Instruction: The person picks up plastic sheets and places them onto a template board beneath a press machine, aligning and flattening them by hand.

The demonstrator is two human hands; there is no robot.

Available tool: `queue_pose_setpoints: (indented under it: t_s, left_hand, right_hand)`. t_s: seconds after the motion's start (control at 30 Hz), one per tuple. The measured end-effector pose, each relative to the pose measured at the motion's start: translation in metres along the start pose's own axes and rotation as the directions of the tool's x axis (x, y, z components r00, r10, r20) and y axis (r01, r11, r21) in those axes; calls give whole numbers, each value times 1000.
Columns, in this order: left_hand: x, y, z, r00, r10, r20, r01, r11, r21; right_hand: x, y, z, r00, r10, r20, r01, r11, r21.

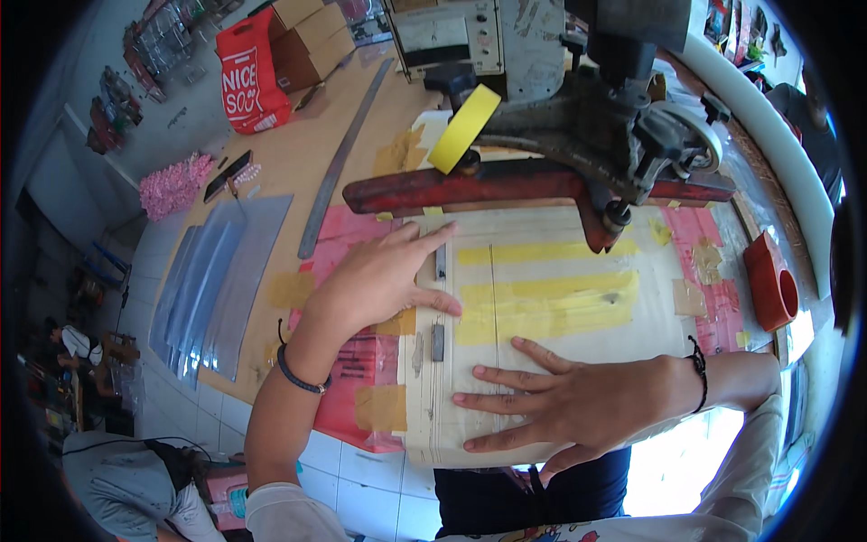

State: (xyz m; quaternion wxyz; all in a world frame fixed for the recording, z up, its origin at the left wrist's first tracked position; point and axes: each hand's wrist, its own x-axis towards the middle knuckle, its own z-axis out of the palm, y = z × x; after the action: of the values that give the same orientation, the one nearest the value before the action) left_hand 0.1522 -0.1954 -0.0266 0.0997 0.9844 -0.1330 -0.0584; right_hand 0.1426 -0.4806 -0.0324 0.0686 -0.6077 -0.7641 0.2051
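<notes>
Both my hands rest on a cream board (560, 226) that carries wide strips of yellow tape (551, 303). My left hand (388, 271) is open, thumb and fingers apart, at the board's left part. Between its thumb and fingertips lies a small grey bar (441, 264). A second grey block (438, 343) sits just below the thumb. Palm down and fingers spread, my right hand (560, 402) lies flat near the board's front edge. I cannot tell whether a clear sheet lies under the hands.
Beyond the board hangs a machine's red bar (470, 181), with a yellow tape roll (465, 129) on it. Clear plastic sheets (212, 280) and a steel ruler (343, 163) lie left. A red tape dispenser (769, 282) stands right. Another person (126, 488) is at lower left.
</notes>
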Motion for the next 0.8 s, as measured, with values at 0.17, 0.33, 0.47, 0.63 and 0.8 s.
queue_pose_setpoints:
  t_s: [0.17,0.33,0.47,0.63,0.8]
  left_hand:
    - [-3,-1,4,1000,3,-5,-3,1000,0]
    - [-1,2,-3,996,-47,73,51,998,-42]
    - [-1,1,0,999,-39,34,40,999,-33]
    - [1,0,-2,999,-36,33,36,999,-28]
    - [3,6,-4,992,-92,81,89,995,41]
  right_hand:
    - [0,-1,5,1000,0,29,1,1000,-23]
    - [3,3,14,1000,-13,27,13,1000,-24]
    - [3,3,15,1000,-18,14,18,1000,-17]
    - [2,4,10,1000,-16,16,16,1000,-21]
    - [2,7,11,1000,-17,9,17,999,-34]
